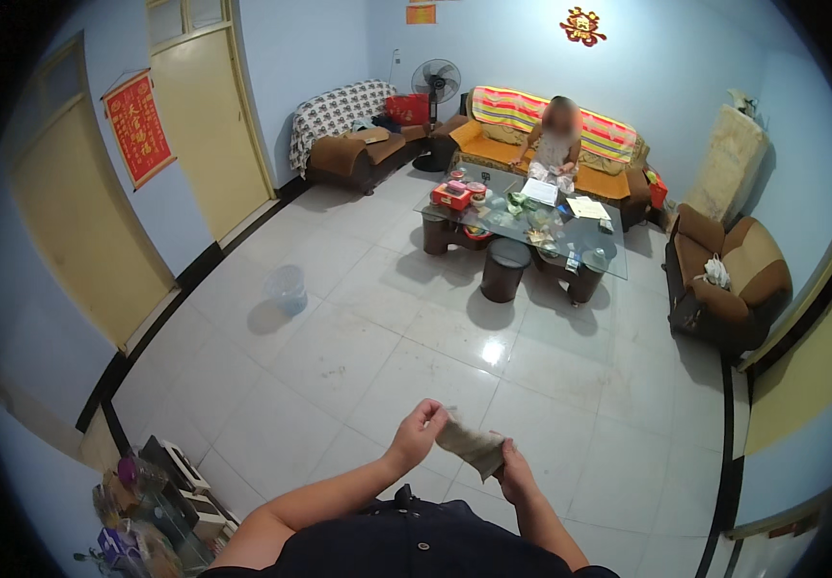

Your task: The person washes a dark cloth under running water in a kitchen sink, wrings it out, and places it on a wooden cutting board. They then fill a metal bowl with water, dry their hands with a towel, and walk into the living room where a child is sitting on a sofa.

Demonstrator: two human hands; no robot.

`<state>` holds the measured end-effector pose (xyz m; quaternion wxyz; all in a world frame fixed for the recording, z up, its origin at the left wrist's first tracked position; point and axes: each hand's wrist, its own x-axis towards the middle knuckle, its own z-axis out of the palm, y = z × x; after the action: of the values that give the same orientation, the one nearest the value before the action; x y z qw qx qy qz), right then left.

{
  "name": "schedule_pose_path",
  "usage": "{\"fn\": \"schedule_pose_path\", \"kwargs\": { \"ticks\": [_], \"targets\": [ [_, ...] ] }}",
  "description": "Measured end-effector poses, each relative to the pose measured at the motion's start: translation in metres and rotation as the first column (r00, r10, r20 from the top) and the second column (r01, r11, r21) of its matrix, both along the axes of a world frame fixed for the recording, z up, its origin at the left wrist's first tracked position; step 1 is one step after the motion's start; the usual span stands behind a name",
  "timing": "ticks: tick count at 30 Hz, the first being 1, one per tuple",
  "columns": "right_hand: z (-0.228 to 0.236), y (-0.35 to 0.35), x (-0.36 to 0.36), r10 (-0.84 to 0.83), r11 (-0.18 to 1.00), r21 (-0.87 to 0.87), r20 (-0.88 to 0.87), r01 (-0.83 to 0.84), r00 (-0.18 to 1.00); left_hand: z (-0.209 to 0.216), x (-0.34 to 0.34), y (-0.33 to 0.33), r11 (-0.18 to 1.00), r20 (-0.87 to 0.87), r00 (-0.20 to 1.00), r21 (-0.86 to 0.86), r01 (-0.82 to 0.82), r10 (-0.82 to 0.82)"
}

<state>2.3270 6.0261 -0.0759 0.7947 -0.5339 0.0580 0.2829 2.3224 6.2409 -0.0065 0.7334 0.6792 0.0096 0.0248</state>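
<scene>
A greyish-beige cloth (470,442), partly folded, is stretched between my two hands in front of my body. My left hand (420,431) pinches its upper left corner, with the fingers closed together. At the other end my right hand (515,471) grips the cloth's right edge, thumb on top; the other fingers are mostly hidden. The cloth hangs above the tiled floor (368,385) and touches nothing else.
A see-through bin (287,289) stands on the floor ahead to the left. Further off are a cluttered glass table (589,238), a dark stool (505,271) and a person (555,144) on the orange sofa (478,142). An armchair (732,275) is at right; a loaded shelf (160,511) at near left.
</scene>
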Motion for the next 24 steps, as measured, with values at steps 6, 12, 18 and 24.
{"fn": "schedule_pose_path", "kwargs": {
  "ticks": [6,12,18,24],
  "targets": [
    [-0.006,0.023,0.001,0.177,0.94,0.332,-0.268,-0.082,0.947,0.01,0.008,0.01,0.993,0.017,0.998,0.096,0.064,-0.066],
    [-0.007,0.085,0.015,0.278,0.875,0.463,-0.238,-0.143,0.931,0.032,0.026,0.051,0.95,-0.079,0.972,-0.241,0.198,-0.222],
    [0.027,0.152,0.059,0.204,0.846,0.52,-0.105,-0.121,0.973,0.037,0.06,0.125,0.869,-0.073,0.987,-0.487,0.089,-0.142],
    [0.064,0.217,0.116,-0.132,0.965,0.238,0.07,0.112,0.989,0.013,0.091,0.214,0.851,-0.278,0.96,-0.511,-0.118,-0.034]
  ]
}}
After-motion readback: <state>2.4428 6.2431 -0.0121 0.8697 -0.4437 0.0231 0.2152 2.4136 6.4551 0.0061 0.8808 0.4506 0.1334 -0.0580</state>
